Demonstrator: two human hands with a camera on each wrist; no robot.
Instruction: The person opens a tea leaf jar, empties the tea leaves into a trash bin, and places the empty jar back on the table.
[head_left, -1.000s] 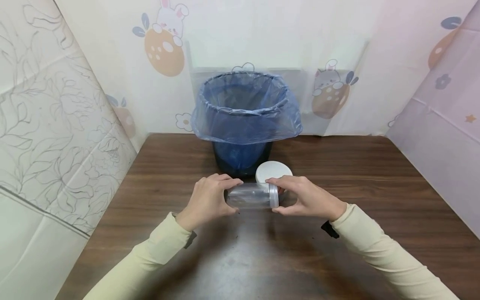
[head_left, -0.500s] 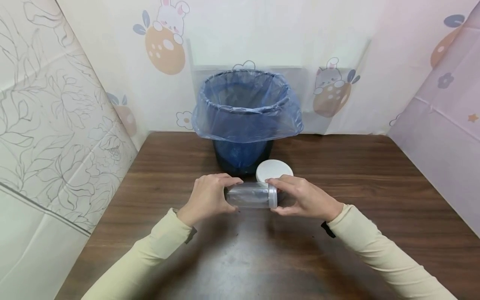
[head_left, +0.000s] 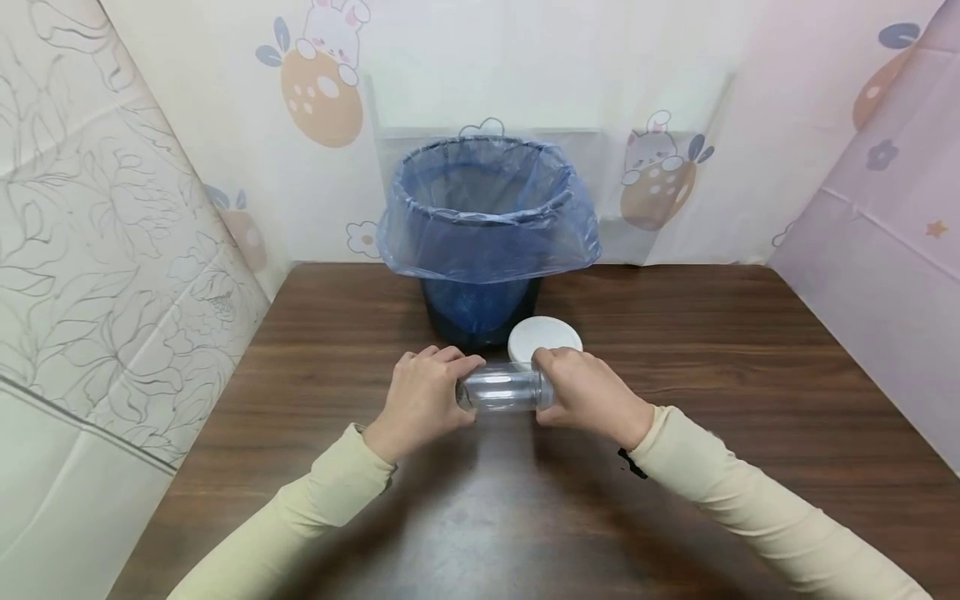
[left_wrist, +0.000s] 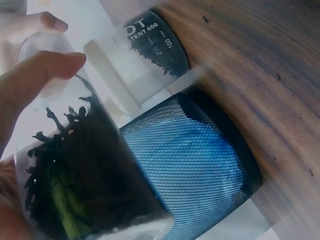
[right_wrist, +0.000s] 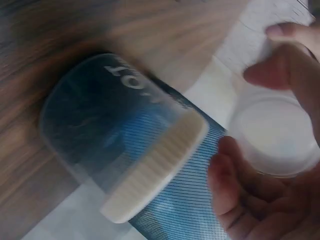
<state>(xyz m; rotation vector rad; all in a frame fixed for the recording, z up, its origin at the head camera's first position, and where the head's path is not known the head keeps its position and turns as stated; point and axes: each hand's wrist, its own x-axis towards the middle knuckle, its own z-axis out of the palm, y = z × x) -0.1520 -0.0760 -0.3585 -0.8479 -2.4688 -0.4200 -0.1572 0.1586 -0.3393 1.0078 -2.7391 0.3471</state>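
Note:
Lying on its side in the air above the table, a clear plastic jar (head_left: 497, 390) spans both hands. My left hand (head_left: 423, 400) grips its base end between thumb and fingers. Dark, twisted dry pieces like tea leaves fill the base end of the jar (left_wrist: 92, 165) in the left wrist view. At the other end, my right hand (head_left: 592, 398) holds the translucent lid (right_wrist: 275, 135), thumb and fingers curled round its rim. Whether the lid sits tight or loose I cannot tell. Directly behind stands a clear canister (right_wrist: 85, 117) with a ribbed white lid (head_left: 545, 335).
A mesh bin lined with a blue bag (head_left: 480, 250) stands at the back of the brown wooden table (head_left: 675, 333). Small dark crumbs lie on the wood near the canister. Printed sheets (head_left: 322, 100) hang behind and at both sides.
My right hand has turned and closed further round the lid end, hiding more of the rim. The jar stays level between my hands, and the left hand keeps its grip.

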